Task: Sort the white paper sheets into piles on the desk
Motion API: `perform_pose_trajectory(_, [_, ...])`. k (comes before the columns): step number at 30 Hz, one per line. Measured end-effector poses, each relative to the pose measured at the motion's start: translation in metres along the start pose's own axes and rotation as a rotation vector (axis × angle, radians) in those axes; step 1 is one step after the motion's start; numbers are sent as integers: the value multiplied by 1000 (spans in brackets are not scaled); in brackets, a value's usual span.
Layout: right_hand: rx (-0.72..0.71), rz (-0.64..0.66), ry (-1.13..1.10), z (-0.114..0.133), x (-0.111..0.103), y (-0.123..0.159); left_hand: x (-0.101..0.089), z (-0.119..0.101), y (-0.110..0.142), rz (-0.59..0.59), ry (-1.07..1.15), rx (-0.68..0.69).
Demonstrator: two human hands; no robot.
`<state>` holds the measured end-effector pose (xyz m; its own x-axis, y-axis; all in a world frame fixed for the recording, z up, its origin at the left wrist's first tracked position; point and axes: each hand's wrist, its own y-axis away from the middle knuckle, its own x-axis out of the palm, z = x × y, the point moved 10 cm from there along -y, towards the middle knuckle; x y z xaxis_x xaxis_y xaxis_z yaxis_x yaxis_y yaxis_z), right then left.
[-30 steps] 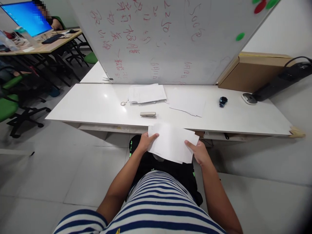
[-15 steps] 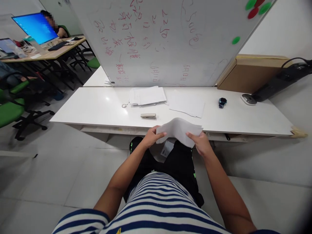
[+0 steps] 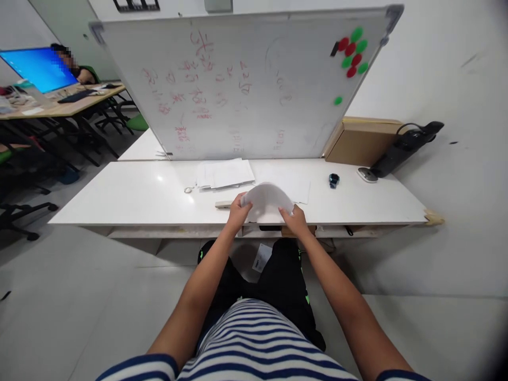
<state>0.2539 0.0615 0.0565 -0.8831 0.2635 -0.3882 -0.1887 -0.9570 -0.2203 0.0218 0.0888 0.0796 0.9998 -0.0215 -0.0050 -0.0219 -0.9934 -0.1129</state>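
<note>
Between my hands I hold white sheets of paper [image 3: 265, 200], bowed upward in the middle above the front edge of the white desk [image 3: 130, 197]. My left hand [image 3: 239, 210] grips their left side, thumb on top. My right hand [image 3: 294, 218] pinches the right side the same way. A beige stapler [image 3: 223, 205] lies just left of my left hand, which partly hides it. Behind the held sheets, loose paper [image 3: 301, 190] lies flat on the desk, partly covered from view. Further back and left is a stack of papers [image 3: 226, 173].
A whiteboard [image 3: 254, 84] with red writing and magnets stands along the desk's back. To the right are a watch [image 3: 334, 180], a computer mouse [image 3: 367, 175], a cardboard box [image 3: 359, 142] and a black bottle [image 3: 405, 151]. A small ring-like item [image 3: 188, 189] lies left. Another person sits beyond a monitor [image 3: 42, 69].
My hands have moved forward with the sheets, from over my lap to the desk's front edge. The sheets now arch more smoothly. My view has tilted up, showing more of the whiteboard.
</note>
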Motion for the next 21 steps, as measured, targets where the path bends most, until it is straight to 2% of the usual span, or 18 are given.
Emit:
perform_pose_trajectory(2, [15, 28, -109, 1, 0, -3, -6, 2, -2, 33, 9, -22])
perform_pose_trajectory(7, [108, 268, -281, 4, 13, -15, -12, 2, -14, 150, -1, -107])
perform_pose_trajectory(11, [186, 306, -262, -6, 13, -25, -10, 3, -21, 178, 1, -158])
perform_pose_trajectory(14, [174, 343, -224, -6, 15, -26, -1, -1, -20, 234, 0, -108])
perform_pose_trajectory(21, [72, 283, -78, 14, 10, -5, 2, -8, -14, 203, 12, -59])
